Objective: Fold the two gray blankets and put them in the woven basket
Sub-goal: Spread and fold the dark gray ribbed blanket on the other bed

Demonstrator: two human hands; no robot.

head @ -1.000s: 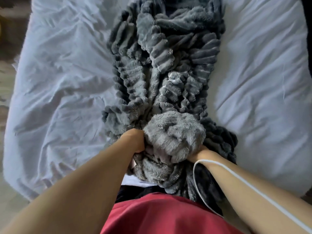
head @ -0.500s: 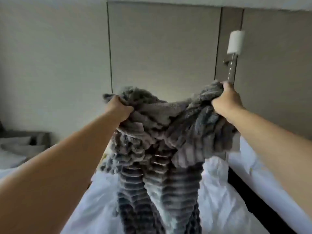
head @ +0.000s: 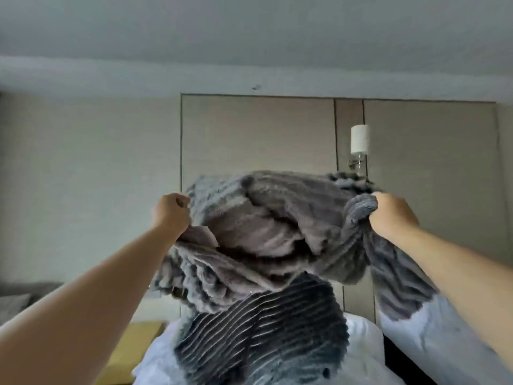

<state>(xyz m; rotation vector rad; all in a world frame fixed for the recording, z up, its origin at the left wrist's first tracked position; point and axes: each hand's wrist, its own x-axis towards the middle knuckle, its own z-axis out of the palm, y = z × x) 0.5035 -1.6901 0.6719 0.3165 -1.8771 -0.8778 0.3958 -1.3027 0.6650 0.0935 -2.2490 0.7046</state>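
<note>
Left hand (head: 172, 215) is raised at the left of the scene, its fingers curled tight round a bunched edge of the gray blanket (head: 277, 234), knuckles toward the camera. From that grip the ribbed plush cloth spans the middle, sagging in loose, crumpled layers between the two arms. A paler inner face shows in the hollow, and a darker ribbed length hangs down toward the white bedding (head: 363, 340) near the bottom. At the right, the right hand (head: 394, 215) clenches the other bunched edge in a fist, about level with the left and well apart from it. Lower and farther right lies a pale pillow (head: 438, 348), and on the far wall above the right hand a wall lamp (head: 359, 138) is mounted. The task looks to be at an early stage: this blanket is held up in the air, apparently to be opened out, and no clean fold shows in it yet. Its corners are not matched and the cloth is nowhere flat. A second gray blanket cannot be made out with certainty, since a gray shape at the far left edge is too blurred to name. The woven basket is not in view. Both folds and both placements appear to remain.
</note>
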